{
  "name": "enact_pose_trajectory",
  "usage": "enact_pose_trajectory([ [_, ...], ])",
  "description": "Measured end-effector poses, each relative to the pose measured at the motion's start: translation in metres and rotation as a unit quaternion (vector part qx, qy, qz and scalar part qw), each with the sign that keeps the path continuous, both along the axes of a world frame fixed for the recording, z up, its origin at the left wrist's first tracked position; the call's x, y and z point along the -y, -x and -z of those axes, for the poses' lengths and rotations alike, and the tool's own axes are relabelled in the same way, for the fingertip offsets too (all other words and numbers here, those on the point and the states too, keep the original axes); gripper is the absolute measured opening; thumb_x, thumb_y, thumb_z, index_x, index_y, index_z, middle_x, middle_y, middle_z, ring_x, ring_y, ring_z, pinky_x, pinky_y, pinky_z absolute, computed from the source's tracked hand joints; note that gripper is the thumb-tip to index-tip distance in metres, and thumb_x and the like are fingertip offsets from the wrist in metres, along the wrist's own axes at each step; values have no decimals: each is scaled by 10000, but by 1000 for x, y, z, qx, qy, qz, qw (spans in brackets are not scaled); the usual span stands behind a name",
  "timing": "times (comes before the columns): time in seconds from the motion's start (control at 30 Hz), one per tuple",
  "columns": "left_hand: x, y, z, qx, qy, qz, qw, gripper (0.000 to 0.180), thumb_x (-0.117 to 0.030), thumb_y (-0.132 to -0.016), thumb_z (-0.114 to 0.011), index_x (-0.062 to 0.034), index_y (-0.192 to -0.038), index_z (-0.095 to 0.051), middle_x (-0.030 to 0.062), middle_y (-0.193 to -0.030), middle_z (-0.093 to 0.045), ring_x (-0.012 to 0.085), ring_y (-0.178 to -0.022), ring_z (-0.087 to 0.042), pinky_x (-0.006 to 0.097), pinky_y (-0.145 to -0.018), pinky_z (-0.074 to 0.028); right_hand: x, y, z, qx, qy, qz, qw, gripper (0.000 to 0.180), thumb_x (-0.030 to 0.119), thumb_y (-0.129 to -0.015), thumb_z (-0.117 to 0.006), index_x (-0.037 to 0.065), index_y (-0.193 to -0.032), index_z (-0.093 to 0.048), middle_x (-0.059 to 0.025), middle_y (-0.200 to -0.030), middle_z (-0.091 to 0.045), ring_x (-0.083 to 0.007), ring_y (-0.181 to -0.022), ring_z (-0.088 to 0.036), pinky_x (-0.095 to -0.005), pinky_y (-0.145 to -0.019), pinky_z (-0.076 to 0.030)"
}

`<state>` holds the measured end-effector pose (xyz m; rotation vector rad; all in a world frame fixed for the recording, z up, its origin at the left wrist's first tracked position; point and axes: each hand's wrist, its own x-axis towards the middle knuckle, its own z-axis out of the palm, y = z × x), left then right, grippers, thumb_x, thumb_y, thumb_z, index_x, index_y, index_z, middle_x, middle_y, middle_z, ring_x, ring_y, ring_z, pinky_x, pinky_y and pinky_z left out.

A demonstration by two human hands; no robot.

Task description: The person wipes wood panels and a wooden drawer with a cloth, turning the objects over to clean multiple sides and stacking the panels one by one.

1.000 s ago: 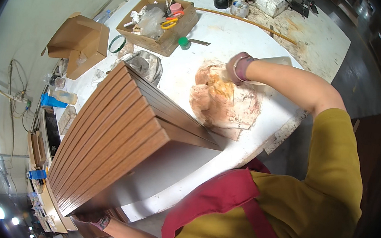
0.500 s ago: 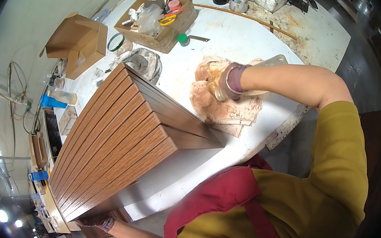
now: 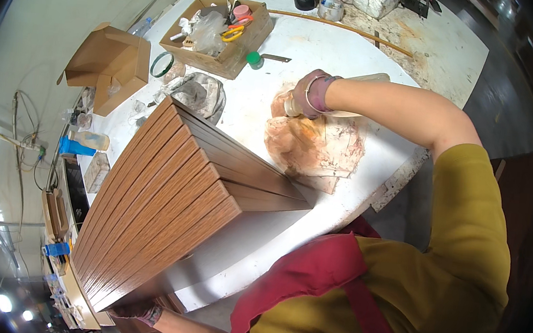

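Note:
My right hand [image 3: 312, 94], in a purple glove, is closed round a clear bottle [image 3: 372, 78]. The bottle lies tilted, with its mouth low over a crumpled, stained cloth [image 3: 319, 147] on the white table. Orange-brown stains mark the cloth's middle. A stack of brown wood-grain boards [image 3: 153, 207] slants across the table to the left of the cloth. At the stack's near lower corner is my gloved left hand [image 3: 139, 312]. Its fingers are mostly hidden in shadow by the boards, so their grip does not show.
A cardboard box [image 3: 231, 67] with scissors and plastic bags stands at the back, beside a green-capped jar [image 3: 254, 60] and a thin metal blade [image 3: 277, 58]. An open carton [image 3: 116, 62] and a grey rag [image 3: 201, 96] lie left. A long thin strip [image 3: 344, 27] crosses the far side.
My right hand has moved slightly left and away from me with the bottle, exposing more of the cloth's stained middle. My left hand stays at the boards' corner.

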<state>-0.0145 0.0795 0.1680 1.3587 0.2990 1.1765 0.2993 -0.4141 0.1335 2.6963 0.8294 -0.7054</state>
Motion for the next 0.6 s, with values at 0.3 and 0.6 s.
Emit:
enact_pose_trajectory([
  [0.3,-15,13,6,-21,-120,-16,992,632,-455,-938,-412,36,-1335,-440,219,-1314,-511,357,-1122,-559,508,-947,-481,36,-9,10,-42,76,20,996,342,285,-651,-723,55,-904,-739,-133,-843,-708,-296,-781,-681,-402,-696,-536],
  [0.6,-19,17,9,-77,-206,-82,972,678,-512,-923,-382,18,-1341,-450,202,-1308,-514,357,-1136,-547,493,-948,-472,74,12,22,-32,83,90,992,381,279,-651,-741,40,-947,-730,-161,-896,-707,-302,-840,-686,-408,-733,-541],
])
